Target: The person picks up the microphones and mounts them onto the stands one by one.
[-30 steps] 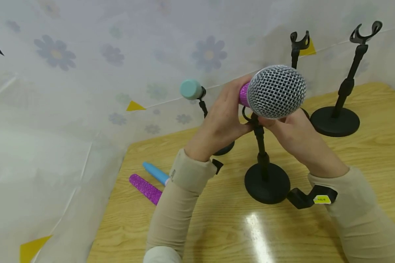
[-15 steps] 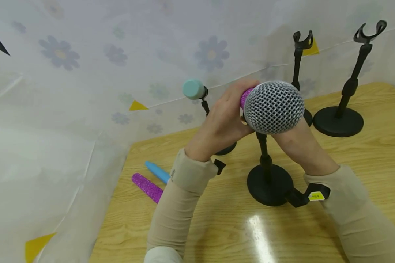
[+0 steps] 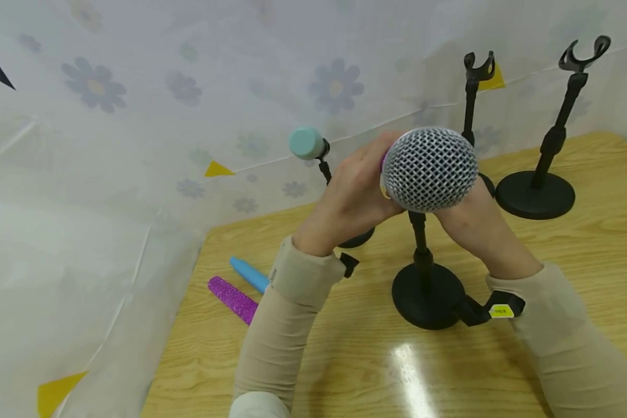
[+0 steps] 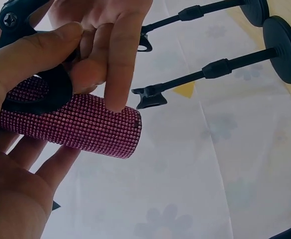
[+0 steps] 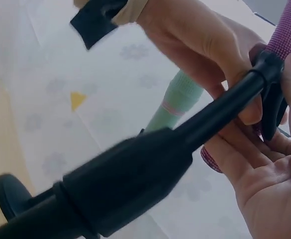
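A microphone with a silver mesh head (image 3: 431, 169) and a purple rhinestone handle (image 4: 93, 127) lies at the clip (image 4: 46, 92) of a black microphone stand (image 3: 423, 261). My left hand (image 3: 352, 191) curls its fingers round the handle, its thumb over the clip in the left wrist view. From the other side my right hand (image 5: 269, 184) grips the top of the stand at the clip, thumb in front and fingers behind. In the left wrist view a finger of it touches the handle. The mesh head hides the clip and the right fingers in the head view.
Two black stands with bare clips, a nearer one (image 3: 548, 139) and another (image 3: 470, 104), stand at the back right. A mint microphone (image 3: 306, 143) sits on a stand behind my left hand. Blue (image 3: 248, 273) and purple (image 3: 232, 299) handles lie on the wooden table (image 3: 366, 360) at left.
The microphone has come down towards the stand, and its head now covers the clip that showed beneath it. My right hand has moved in behind the head. The last half second shows little movement.
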`<move>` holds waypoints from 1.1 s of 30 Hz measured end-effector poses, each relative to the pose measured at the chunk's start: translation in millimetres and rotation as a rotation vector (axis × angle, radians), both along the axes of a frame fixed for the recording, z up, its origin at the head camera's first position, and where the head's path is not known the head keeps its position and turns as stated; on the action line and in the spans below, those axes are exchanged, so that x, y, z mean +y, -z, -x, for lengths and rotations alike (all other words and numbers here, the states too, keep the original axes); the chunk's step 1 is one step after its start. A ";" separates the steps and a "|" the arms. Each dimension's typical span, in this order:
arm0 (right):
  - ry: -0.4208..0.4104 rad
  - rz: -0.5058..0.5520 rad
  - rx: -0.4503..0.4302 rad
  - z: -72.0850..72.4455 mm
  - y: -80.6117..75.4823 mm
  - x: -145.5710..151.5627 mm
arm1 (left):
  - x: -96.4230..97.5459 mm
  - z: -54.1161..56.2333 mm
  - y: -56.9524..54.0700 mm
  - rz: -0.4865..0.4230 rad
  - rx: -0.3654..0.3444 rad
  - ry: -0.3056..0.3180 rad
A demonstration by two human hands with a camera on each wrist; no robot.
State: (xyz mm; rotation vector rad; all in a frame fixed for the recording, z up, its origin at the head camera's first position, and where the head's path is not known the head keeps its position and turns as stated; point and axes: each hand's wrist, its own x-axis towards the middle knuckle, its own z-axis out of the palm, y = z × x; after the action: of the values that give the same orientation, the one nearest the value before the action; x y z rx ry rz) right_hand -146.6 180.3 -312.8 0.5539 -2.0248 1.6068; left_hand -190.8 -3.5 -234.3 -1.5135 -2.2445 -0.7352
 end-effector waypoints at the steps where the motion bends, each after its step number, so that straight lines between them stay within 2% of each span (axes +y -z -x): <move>1: -0.001 -0.026 0.014 0.3 -0.3 1.2 | 0.3 -0.7 -0.2 0.006 -0.002 -0.009; 4: 0.020 -0.119 0.056 0.3 -2.2 5.3 | 0.5 -2.7 -1.0 0.040 -0.016 -0.043; 8: 0.104 -0.270 0.126 -0.5 -7.5 11.8 | -0.4 -4.5 -2.6 0.090 -0.019 -0.104; 11: 0.110 -0.306 0.155 -0.8 -9.3 14.6 | -1.4 -4.2 -4.3 0.107 -0.024 -0.113; 15: 0.074 -0.301 0.137 -1.6 -9.3 12.3 | -3.9 -2.2 -4.8 0.117 -0.068 -0.075; 19: 0.083 -0.321 0.150 -2.9 -9.0 10.3 | -6.0 -0.5 -3.5 0.124 -0.104 -0.044; 23: 0.057 -0.272 0.172 -1.4 -8.4 9.3 | -4.8 1.1 -4.3 0.141 -0.076 -0.013; 28: 0.049 -0.247 0.141 -1.0 -7.0 10.6 | -0.7 3.1 -6.7 0.162 -0.062 0.014; 30: 0.035 -0.249 0.119 -1.3 -6.2 11.4 | -0.6 2.6 -6.1 0.163 -0.101 0.030; 33: -0.039 -0.245 0.082 -2.0 -6.1 12.5 | -4.5 -0.7 -3.9 0.142 -0.176 0.057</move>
State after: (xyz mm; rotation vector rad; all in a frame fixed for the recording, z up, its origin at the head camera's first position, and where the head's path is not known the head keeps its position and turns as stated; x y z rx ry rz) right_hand -144.6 192.8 -306.7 0.7394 -2.1745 1.3412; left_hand -190.1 -8.0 -230.3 -1.6427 -2.4374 -0.7674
